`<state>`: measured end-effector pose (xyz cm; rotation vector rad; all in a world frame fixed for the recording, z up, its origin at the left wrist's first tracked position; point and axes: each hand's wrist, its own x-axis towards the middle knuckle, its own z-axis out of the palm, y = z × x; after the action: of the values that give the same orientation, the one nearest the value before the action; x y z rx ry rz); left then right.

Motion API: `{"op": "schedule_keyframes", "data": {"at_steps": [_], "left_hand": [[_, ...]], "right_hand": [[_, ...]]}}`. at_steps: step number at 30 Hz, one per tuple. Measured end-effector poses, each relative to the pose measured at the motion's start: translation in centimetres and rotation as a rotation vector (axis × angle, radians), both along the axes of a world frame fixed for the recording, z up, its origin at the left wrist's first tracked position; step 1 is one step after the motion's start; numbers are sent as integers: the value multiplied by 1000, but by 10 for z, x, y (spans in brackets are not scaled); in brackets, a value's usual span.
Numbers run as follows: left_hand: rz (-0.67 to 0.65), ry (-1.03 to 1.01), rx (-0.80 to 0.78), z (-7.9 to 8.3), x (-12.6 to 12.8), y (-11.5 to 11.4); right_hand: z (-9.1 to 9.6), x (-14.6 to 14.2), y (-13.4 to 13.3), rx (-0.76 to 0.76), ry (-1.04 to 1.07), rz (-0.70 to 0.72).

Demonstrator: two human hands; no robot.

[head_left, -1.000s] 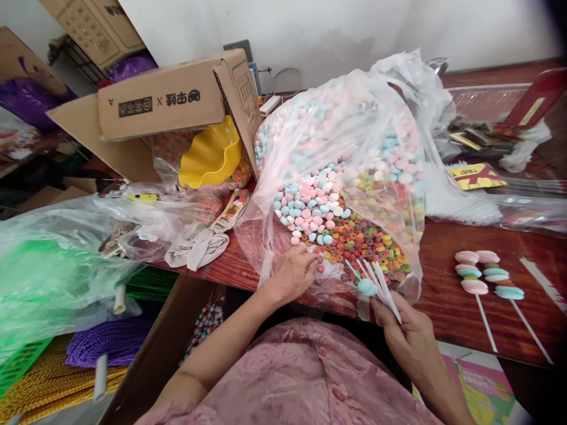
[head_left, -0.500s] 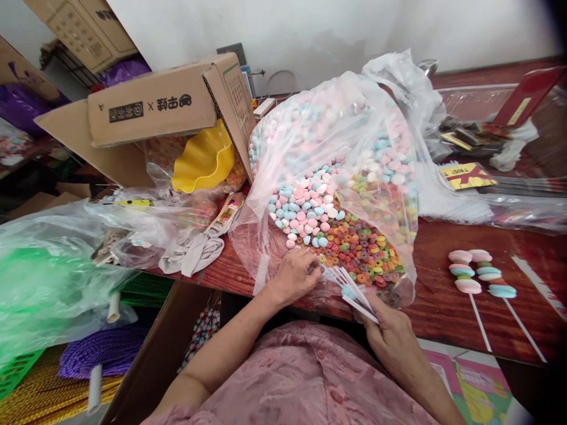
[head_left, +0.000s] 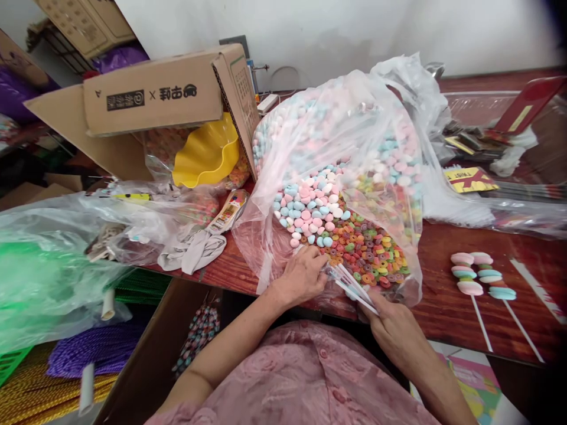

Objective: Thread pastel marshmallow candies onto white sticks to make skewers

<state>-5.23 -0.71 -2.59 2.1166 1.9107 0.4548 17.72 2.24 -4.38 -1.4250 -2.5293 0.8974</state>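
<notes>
White sticks [head_left: 354, 289] fan out from my right hand [head_left: 390, 324], which is closed around them near the table's front edge. Their tips point up and left toward my left hand [head_left: 303, 276]. Its fingers are curled together beside the tips; what they pinch, if anything, is hidden. Just beyond lies a heap of pink, blue and white button-shaped candies [head_left: 310, 209]. Colourful ring-shaped pieces [head_left: 370, 248] spread to the right of it. A clear plastic bag [head_left: 336, 118] covers much of both heaps. To the right lie two candy skewers [head_left: 467, 277] with stacked candies on white sticks.
A cardboard box [head_left: 150, 94] with a wavy yellow bowl [head_left: 208, 153] stands at back left. A grey cloth [head_left: 192, 251] lies left of my hands. Purple cords [head_left: 95, 348] hang low left. A yellow-labelled packet [head_left: 472, 180] sits back right.
The sticks in my right hand have dipped slightly, and my left fingers have shifted a little closer to their tips. The whole view has moved slightly.
</notes>
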Motion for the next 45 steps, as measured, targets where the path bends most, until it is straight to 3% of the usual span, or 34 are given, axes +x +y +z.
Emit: {"op": "schedule_keyframes", "data": {"at_steps": [7,18,26,29,33,36,45], "left_hand": [[85,48,-38,5,14,-1],[68,-1,-22,-4,13,3],[33,-179,-100,-3,6,8],[101,-446,-115,-1,0,10],[233,-1196,-257,4,-8,6],[258,-1550,-358,12,-8,0],[343,-1736,-180,17,7,-9]], "right_hand": [[6,27,-2,12,171,-91],[6,17,-7,11,220,-9],[5,19,-6,24,231,9],[10,16,-7,14,254,27],[17,7,-7,-19,312,52],[22,-4,-7,-51,345,54],[22,-15,-15,-51,443,-36]]}}
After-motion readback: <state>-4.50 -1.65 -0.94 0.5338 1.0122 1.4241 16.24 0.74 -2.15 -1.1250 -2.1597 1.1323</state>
